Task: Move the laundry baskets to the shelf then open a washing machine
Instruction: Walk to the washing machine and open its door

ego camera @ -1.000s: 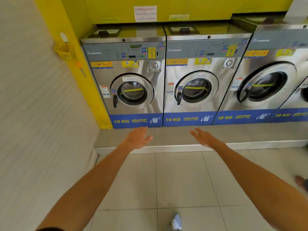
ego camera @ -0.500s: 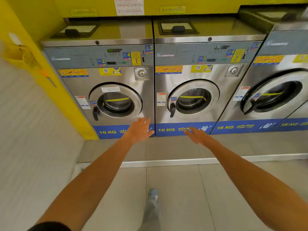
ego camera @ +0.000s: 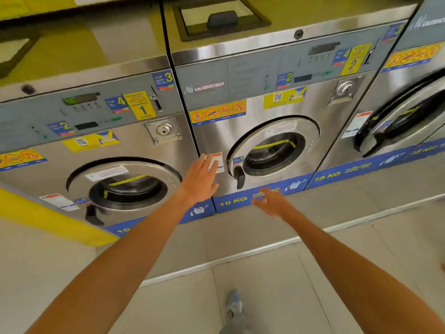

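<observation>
The left hand reaches forward with fingers straight and close together, holding nothing; its fingertips lie over the white sticker on the front of the middle washing machine. Just right of those fingertips sits the black door handle on the closed round door. The right hand, blurred, hangs lower with fingers loosely extended, empty, in front of the blue 10 KG strip beneath the handle
</observation>
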